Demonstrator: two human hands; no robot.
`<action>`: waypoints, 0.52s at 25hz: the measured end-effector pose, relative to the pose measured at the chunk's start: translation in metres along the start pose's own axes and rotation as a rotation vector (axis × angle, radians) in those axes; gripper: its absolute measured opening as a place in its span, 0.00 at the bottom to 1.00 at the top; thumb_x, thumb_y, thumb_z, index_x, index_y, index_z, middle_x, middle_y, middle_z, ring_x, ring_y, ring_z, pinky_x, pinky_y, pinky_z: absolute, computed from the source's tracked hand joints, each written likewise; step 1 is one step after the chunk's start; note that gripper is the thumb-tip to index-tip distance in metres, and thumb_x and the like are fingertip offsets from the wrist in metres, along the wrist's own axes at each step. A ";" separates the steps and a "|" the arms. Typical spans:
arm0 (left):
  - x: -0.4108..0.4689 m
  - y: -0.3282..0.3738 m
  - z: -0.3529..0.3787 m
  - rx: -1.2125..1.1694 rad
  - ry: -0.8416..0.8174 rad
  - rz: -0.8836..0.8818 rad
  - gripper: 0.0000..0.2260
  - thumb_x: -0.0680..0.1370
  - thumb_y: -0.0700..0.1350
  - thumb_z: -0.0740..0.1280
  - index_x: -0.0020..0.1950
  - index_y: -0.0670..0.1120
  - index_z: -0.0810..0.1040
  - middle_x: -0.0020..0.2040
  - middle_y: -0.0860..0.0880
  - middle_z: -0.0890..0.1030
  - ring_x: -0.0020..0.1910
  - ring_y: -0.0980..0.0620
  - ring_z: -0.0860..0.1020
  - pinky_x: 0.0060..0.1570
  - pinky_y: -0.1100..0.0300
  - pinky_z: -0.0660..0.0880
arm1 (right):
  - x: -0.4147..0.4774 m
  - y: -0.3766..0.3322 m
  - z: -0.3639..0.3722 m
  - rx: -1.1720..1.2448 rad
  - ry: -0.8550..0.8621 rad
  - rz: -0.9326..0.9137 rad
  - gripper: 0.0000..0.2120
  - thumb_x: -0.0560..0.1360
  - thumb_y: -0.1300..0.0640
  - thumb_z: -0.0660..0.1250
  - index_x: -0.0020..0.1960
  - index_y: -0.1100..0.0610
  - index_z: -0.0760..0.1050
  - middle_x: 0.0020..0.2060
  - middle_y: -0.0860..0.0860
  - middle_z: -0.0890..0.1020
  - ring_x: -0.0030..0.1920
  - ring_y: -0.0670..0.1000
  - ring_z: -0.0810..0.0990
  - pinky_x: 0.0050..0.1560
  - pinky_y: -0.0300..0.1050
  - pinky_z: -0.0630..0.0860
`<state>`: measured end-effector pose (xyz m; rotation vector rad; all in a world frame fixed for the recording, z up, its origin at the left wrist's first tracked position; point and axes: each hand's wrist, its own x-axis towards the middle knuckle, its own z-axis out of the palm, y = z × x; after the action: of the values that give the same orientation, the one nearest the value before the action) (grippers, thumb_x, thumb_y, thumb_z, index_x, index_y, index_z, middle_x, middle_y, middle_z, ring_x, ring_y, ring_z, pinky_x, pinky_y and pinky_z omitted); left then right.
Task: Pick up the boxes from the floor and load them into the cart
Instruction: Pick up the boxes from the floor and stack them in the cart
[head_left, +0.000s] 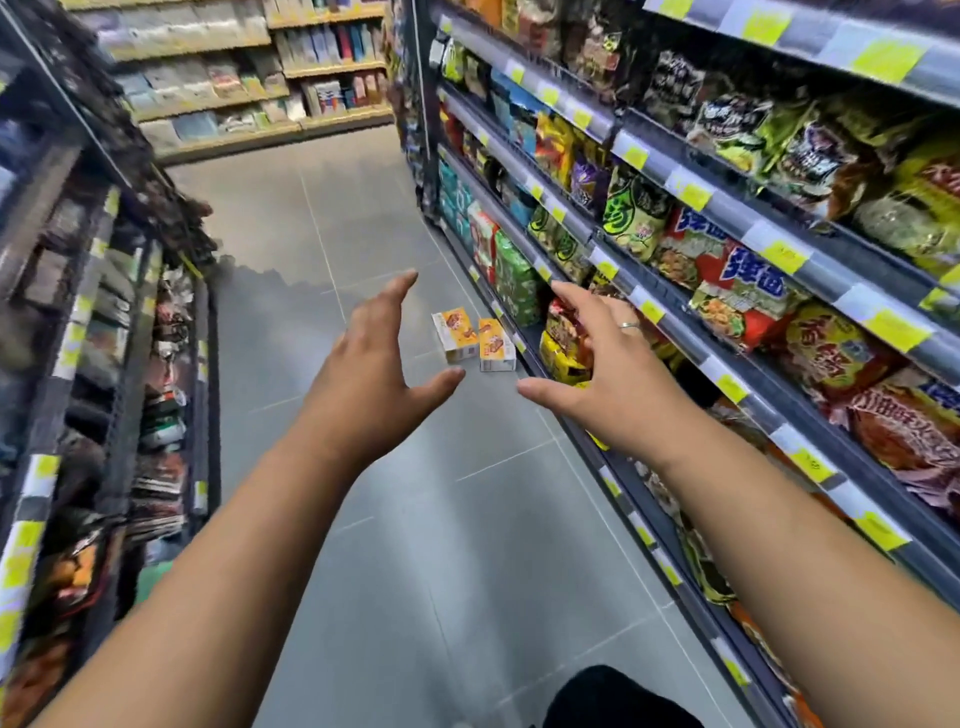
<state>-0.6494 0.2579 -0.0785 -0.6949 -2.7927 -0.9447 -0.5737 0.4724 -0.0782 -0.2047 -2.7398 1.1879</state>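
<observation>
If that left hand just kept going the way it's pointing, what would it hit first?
Most likely the nearer box on the floor, just right of the left hand; nothing shows between them. Depth is unclear, so it might reach bare floor first.

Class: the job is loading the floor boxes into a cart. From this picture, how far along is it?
Done: nothing visible. The left box and right box lie side by side on the floor by the right-hand shelf. In hand: nothing; the left hand and right hand are open, reaching toward them without touching. Left: lifting and loading both; no cart is in view.
</observation>
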 end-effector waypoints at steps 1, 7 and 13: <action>0.019 -0.010 0.005 -0.005 -0.015 0.003 0.41 0.72 0.54 0.73 0.78 0.54 0.53 0.75 0.48 0.63 0.72 0.47 0.64 0.68 0.54 0.62 | 0.020 0.005 0.004 0.016 -0.010 0.023 0.42 0.68 0.44 0.75 0.75 0.39 0.55 0.70 0.44 0.59 0.58 0.40 0.65 0.62 0.37 0.63; 0.159 -0.067 0.038 -0.011 -0.083 0.030 0.41 0.72 0.54 0.74 0.78 0.52 0.53 0.75 0.49 0.62 0.73 0.51 0.62 0.66 0.63 0.57 | 0.172 0.046 0.026 0.054 -0.029 0.031 0.41 0.68 0.43 0.75 0.74 0.39 0.56 0.72 0.45 0.59 0.66 0.46 0.68 0.62 0.41 0.65; 0.293 -0.113 0.059 0.012 -0.102 -0.093 0.42 0.72 0.55 0.73 0.78 0.56 0.50 0.75 0.51 0.61 0.73 0.48 0.63 0.68 0.57 0.60 | 0.338 0.076 0.044 0.080 -0.131 0.037 0.41 0.68 0.46 0.76 0.74 0.41 0.58 0.72 0.46 0.60 0.66 0.49 0.69 0.62 0.43 0.67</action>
<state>-0.9585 0.3276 -0.1155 -0.6335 -2.9404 -0.9328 -0.9080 0.5544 -0.1361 -0.1751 -2.8031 1.3640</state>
